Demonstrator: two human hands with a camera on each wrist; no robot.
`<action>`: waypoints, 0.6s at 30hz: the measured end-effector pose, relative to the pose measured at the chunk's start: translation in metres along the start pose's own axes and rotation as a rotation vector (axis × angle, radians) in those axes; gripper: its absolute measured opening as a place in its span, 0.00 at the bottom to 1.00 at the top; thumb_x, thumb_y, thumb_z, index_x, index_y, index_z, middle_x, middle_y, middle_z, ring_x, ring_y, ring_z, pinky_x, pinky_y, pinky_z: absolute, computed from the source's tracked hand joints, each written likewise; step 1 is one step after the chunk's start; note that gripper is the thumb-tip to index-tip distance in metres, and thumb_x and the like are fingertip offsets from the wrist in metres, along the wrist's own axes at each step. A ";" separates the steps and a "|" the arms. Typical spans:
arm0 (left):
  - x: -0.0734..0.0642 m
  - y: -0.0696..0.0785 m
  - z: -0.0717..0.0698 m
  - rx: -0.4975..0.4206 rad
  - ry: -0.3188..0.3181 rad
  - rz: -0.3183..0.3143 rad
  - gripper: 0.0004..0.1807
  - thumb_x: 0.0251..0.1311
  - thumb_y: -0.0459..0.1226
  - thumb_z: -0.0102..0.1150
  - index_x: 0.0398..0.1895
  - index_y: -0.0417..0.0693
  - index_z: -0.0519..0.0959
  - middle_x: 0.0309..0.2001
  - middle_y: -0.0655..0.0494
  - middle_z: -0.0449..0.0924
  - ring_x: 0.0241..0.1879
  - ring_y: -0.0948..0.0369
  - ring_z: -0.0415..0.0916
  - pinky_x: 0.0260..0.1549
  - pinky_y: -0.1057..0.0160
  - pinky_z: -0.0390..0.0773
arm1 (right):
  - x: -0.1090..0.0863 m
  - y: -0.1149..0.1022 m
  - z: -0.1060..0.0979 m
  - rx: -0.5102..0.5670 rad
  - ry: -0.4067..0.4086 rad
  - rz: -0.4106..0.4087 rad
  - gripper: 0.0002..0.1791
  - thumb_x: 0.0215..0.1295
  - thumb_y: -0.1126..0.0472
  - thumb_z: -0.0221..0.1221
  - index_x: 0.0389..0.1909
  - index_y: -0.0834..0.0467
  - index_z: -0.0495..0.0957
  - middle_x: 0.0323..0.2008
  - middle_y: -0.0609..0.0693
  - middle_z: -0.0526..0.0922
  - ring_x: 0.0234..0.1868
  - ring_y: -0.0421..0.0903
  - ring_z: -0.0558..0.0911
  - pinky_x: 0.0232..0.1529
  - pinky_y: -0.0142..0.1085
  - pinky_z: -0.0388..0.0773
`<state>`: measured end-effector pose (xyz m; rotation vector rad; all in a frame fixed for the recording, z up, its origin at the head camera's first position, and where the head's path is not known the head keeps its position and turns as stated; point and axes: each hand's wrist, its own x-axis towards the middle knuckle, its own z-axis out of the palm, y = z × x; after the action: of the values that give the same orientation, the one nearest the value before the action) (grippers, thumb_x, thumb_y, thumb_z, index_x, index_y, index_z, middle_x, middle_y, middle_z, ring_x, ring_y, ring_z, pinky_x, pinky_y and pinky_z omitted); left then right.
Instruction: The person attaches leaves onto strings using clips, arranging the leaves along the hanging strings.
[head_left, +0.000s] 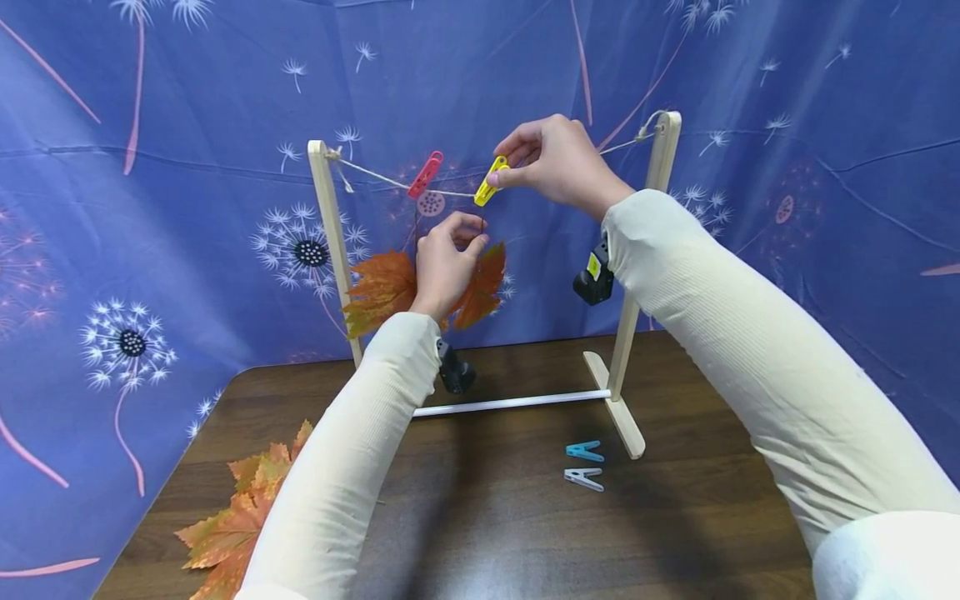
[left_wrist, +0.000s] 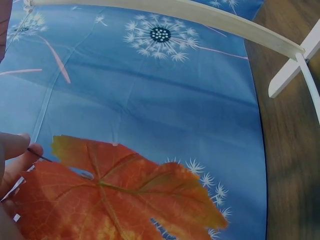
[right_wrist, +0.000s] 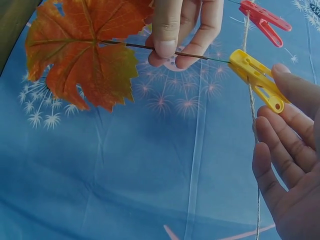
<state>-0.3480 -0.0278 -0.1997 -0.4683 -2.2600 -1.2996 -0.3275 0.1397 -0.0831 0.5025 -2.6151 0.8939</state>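
My left hand (head_left: pixel 446 262) pinches the thin stem of an orange artificial maple leaf (right_wrist: pixel 85 55) between thumb and fingers. The stem's green tip reaches the jaws of a yellow clothespin (head_left: pixel 491 182), which sits across the string (head_left: pixel 456 193). At the clothespin's handle end, my right hand (head_left: pixel 558 162) grips it with thumb and index finger, the other fingers loosely bent, as the right wrist view shows. Left of it, a red clothespin (head_left: pixel 426 175) is clipped on the same string, and a second leaf (head_left: pixel 382 287) hangs below, partly behind my left hand.
A wooden stand with a left post (head_left: pixel 330 217), right post (head_left: pixel 662 158) and white crossbar (head_left: pixel 517 403) carries the string. A blue clothespin (head_left: pixel 584 451) and a white one (head_left: pixel 583 478) lie on the brown table (head_left: pixel 510 533). More leaves (head_left: pixel 232 529) lie at front left, partly under my left sleeve.
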 end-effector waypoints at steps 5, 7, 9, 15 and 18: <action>-0.001 -0.001 -0.001 0.055 -0.017 0.000 0.10 0.67 0.37 0.67 0.49 0.49 0.84 0.43 0.53 0.89 0.47 0.57 0.84 0.53 0.58 0.77 | -0.001 0.001 0.001 -0.017 -0.002 0.006 0.24 0.67 0.50 0.68 0.59 0.57 0.82 0.50 0.51 0.85 0.50 0.44 0.81 0.54 0.38 0.75; -0.001 -0.001 -0.001 0.068 -0.018 0.004 0.10 0.66 0.37 0.67 0.49 0.49 0.84 0.43 0.53 0.89 0.47 0.57 0.85 0.53 0.58 0.77 | -0.002 0.001 0.002 -0.014 -0.003 0.006 0.25 0.66 0.50 0.68 0.60 0.57 0.81 0.50 0.51 0.85 0.50 0.44 0.81 0.53 0.38 0.75; -0.002 -0.001 -0.001 0.076 -0.017 0.005 0.10 0.66 0.37 0.67 0.49 0.49 0.84 0.43 0.54 0.89 0.47 0.58 0.85 0.53 0.57 0.77 | -0.003 0.001 0.002 -0.012 -0.005 0.009 0.27 0.66 0.50 0.68 0.63 0.57 0.80 0.51 0.51 0.85 0.50 0.44 0.81 0.53 0.38 0.75; -0.003 0.004 -0.007 0.086 0.029 0.004 0.11 0.67 0.38 0.67 0.50 0.49 0.84 0.45 0.54 0.89 0.47 0.57 0.84 0.51 0.56 0.77 | -0.007 0.000 -0.001 -0.017 0.035 -0.011 0.29 0.67 0.50 0.68 0.66 0.56 0.77 0.53 0.52 0.83 0.53 0.46 0.80 0.53 0.40 0.75; -0.004 0.008 -0.013 0.090 0.053 0.014 0.11 0.67 0.38 0.67 0.50 0.49 0.84 0.46 0.53 0.88 0.48 0.56 0.84 0.50 0.55 0.77 | -0.009 -0.001 -0.002 -0.008 0.069 -0.019 0.28 0.67 0.50 0.68 0.65 0.56 0.78 0.54 0.52 0.83 0.53 0.45 0.79 0.54 0.39 0.74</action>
<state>-0.3374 -0.0351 -0.1911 -0.4125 -2.2567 -1.1834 -0.3187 0.1424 -0.0849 0.4852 -2.5464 0.8788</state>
